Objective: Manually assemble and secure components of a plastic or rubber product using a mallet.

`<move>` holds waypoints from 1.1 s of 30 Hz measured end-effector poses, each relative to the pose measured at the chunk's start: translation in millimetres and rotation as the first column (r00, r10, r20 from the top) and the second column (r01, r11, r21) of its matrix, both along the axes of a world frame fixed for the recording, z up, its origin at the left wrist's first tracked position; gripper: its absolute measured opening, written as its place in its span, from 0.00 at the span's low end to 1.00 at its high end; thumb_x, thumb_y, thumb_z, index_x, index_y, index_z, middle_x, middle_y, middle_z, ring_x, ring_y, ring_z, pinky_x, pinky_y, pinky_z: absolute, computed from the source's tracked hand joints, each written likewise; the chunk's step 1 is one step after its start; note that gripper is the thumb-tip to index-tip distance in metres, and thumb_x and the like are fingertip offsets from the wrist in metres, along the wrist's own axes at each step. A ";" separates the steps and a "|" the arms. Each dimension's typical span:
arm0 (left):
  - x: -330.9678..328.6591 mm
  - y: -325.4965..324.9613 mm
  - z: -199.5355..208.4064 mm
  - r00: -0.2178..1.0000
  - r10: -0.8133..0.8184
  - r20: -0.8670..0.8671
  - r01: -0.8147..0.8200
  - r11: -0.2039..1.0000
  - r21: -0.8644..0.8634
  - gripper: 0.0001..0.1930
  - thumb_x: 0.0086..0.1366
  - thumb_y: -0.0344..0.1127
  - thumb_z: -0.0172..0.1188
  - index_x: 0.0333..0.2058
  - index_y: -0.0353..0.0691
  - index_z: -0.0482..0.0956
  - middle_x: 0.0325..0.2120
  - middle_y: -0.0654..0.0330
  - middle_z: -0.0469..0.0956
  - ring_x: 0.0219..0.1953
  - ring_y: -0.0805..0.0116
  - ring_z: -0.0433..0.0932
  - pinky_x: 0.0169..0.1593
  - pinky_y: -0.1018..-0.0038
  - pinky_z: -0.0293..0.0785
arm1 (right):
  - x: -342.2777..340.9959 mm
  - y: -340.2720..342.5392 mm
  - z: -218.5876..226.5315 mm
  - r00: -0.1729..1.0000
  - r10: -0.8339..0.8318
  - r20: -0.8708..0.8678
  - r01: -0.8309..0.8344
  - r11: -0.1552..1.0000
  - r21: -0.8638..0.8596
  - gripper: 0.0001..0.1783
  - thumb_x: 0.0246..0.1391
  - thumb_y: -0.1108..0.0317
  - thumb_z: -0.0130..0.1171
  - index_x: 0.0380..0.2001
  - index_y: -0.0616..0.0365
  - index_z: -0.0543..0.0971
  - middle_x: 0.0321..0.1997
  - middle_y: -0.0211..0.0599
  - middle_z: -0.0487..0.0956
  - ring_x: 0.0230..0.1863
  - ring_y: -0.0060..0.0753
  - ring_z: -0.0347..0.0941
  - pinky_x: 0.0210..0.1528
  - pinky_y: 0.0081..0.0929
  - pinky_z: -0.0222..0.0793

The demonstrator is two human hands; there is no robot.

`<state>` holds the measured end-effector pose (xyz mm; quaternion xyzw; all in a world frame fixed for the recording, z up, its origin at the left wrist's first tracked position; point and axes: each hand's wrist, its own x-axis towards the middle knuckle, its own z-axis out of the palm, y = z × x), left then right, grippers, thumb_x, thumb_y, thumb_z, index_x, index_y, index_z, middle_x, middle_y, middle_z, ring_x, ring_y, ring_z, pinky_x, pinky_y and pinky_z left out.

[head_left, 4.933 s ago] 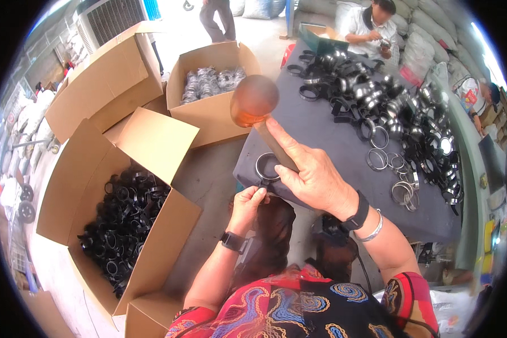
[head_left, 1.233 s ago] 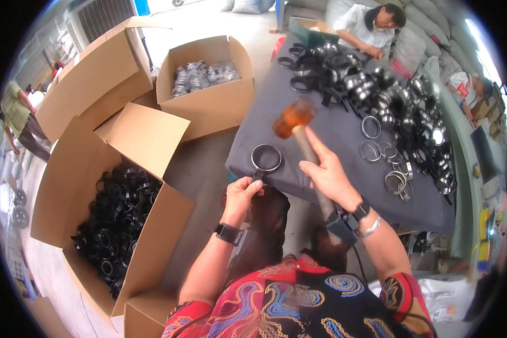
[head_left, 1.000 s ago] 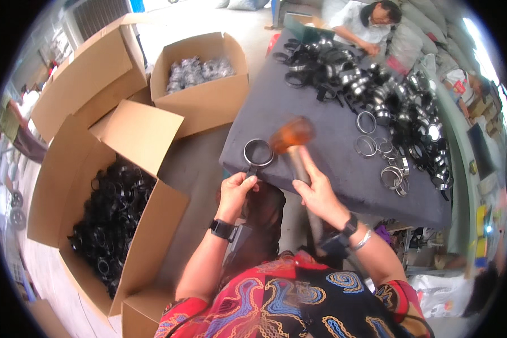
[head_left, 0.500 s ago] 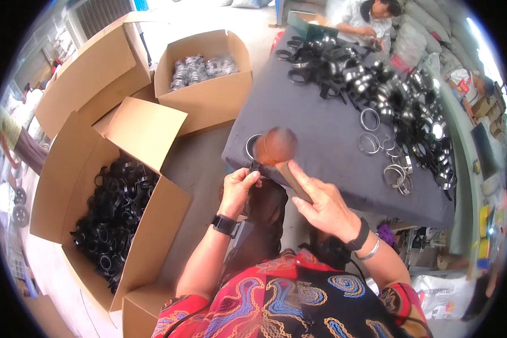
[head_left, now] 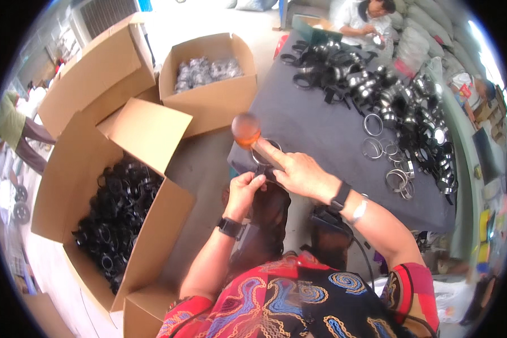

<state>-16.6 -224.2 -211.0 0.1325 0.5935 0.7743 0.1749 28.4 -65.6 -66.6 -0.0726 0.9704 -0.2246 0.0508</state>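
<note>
"Where's the ring (head_left: 253,156)?"
"At the grey table's (head_left: 321,128) near-left corner — your left hand (head_left: 243,192) pinches it, your right hand (head_left: 307,177) grips the mallet (head_left: 245,130)."
"Around the table?"
"Cartons (head_left: 208,107) left — co-worker (head_left: 352,17) beyond."

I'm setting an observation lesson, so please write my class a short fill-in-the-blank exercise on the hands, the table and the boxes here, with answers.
1. The right hand grips a mallet by its ____.
2. The ring's stem, pinched by the left hand, is coloured ____.
3. The heap of rings on the grey table lies to the ____ of the mallet.
4. The nearer open box holds parts that are mostly ____.

Missing words: handle; black; right; black.
</note>
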 end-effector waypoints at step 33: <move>-19.7 29.8 103.5 0.991 -0.133 0.006 0.127 0.926 -0.356 0.06 0.60 0.29 0.59 0.26 0.34 0.75 0.19 0.61 0.75 0.22 0.71 0.75 0.29 0.77 0.69 | 143.5 153.6 -59.5 0.756 -0.646 -0.101 0.304 0.484 -0.820 0.33 0.51 0.73 0.58 0.61 0.61 0.62 0.34 0.35 0.75 0.25 0.20 0.72 0.26 0.23 0.71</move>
